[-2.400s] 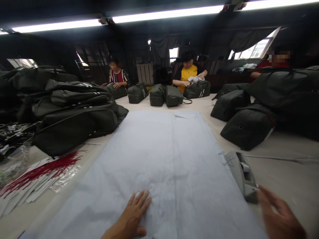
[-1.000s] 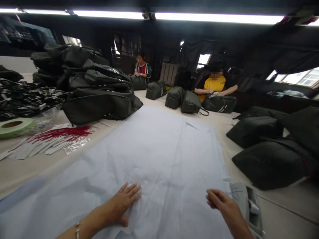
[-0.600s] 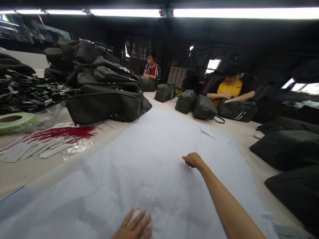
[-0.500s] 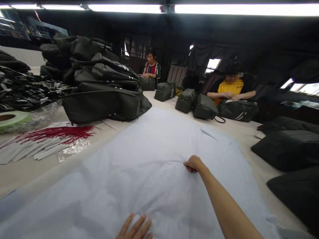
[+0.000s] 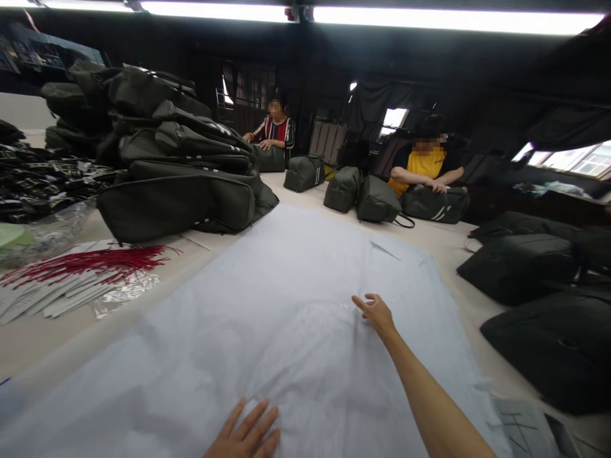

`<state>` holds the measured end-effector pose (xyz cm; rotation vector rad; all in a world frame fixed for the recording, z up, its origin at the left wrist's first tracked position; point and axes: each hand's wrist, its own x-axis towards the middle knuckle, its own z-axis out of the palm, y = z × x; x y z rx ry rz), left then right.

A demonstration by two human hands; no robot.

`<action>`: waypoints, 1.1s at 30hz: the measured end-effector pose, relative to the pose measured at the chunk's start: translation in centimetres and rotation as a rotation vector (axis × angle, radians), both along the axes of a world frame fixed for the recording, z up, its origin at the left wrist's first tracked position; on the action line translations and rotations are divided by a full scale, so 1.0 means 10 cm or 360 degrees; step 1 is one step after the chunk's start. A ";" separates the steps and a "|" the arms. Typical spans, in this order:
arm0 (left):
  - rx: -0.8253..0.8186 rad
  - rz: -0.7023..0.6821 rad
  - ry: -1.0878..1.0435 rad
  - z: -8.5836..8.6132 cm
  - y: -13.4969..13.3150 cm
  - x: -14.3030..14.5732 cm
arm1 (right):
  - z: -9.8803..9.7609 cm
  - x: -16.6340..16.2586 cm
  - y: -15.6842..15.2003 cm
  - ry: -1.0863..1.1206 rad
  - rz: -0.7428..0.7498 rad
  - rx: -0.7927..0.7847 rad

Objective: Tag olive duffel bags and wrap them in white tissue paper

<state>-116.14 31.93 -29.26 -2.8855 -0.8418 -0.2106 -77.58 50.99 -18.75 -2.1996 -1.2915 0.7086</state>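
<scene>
Lying wrinkled, pale bluish-white sheet [image 5: 296,343], smoother far end | left grip [image 5: 243,439] spread flat atop | right grip [image 5: 379,316] loosely parted

Pale blue sheet [image 5: 296,261], white-striped dark green bag [image 5: 301,173], red cords [image 5: 107,261]

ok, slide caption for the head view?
Left hand spread on a pale sheet, right hand extended over it, dark bags on both sides.
</scene>
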 end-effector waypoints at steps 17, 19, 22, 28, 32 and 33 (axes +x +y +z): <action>-0.0782 0.0363 0.0439 0.89 0.05 0.18 | 0.28 2.04 -3.48 0.0846 -0.1100 0.0187; -0.0745 0.0382 0.0489 0.99 0.03 0.22 | 0.18 2.00 -3.41 0.0873 -0.1177 0.0209; -0.0711 0.0397 0.0563 1.07 -0.02 0.26 | 0.09 2.00 -3.35 0.0834 -0.1324 0.0309; -0.0819 0.0471 0.0573 1.25 -0.11 0.34 | -0.01 1.91 -3.56 0.0824 -0.1449 0.0601; -0.0920 0.0493 0.0541 1.36 -0.09 0.38 | -0.10 1.73 -3.77 0.1051 -0.1395 0.0464; -0.0924 0.0492 0.0531 1.36 -0.09 0.38 | -0.14 1.71 -3.80 0.1129 -0.1371 0.0406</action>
